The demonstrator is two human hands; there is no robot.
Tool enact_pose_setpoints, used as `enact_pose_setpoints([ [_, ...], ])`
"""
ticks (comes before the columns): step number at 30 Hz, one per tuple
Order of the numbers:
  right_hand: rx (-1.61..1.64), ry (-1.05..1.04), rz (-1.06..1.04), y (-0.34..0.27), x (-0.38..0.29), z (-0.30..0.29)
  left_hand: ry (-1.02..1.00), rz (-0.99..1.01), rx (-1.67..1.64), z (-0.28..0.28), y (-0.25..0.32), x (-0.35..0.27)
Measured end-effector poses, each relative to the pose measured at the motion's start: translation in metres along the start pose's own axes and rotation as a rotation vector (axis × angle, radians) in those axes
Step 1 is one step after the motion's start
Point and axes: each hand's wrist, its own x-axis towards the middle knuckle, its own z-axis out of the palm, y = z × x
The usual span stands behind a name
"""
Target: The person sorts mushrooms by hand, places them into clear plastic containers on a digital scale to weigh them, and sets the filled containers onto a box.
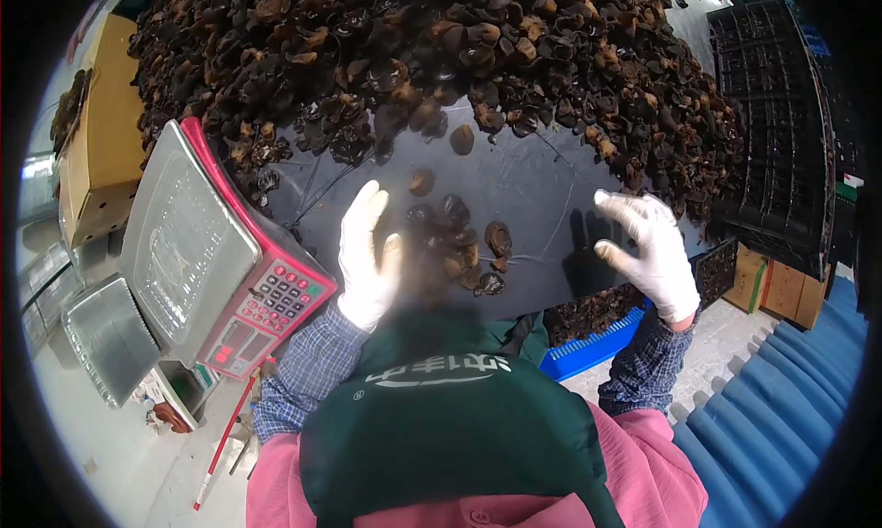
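Both hands wear white gloves and hold nothing. My left hand (366,256) hovers at the near left of the dark tabletop (530,204), fingers up and thumb apart, just left of a few loose wood ear mushrooms (458,249). Over the right side of the table is my right hand (644,249), its fingers spread and its shadow falling on the surface. A large heap of brown-black wood ear mushrooms (413,46) covers the far part of the table. Single pieces, such as one mushroom (462,139), lie between the heap and my hands.
A red-rimmed digital scale (193,239) with a keypad stands left, a cardboard box (103,128) behind it. Clear plastic trays (110,342) sit lower left. Black crates (768,128) stack at the right. Below the table edge is a blue basket (599,342) holding dark pieces.
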Motion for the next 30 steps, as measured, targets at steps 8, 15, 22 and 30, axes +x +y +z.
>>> enact_pose_setpoints([
  [8,0.017,1.003,-0.213,0.014,0.219,0.041,0.030,0.083,0.147,0.004,0.003,-0.002],
  [15,-0.126,0.570,-0.469,-0.072,0.241,0.092,0.051,0.025,0.238,-0.003,0.011,-0.007],
  [22,0.057,0.318,-0.667,-0.065,0.120,0.095,0.100,-0.139,0.070,-0.004,0.008,-0.001],
  [30,0.193,0.871,-0.261,-0.007,0.102,0.084,0.169,-0.050,0.055,0.002,-0.005,0.001],
])
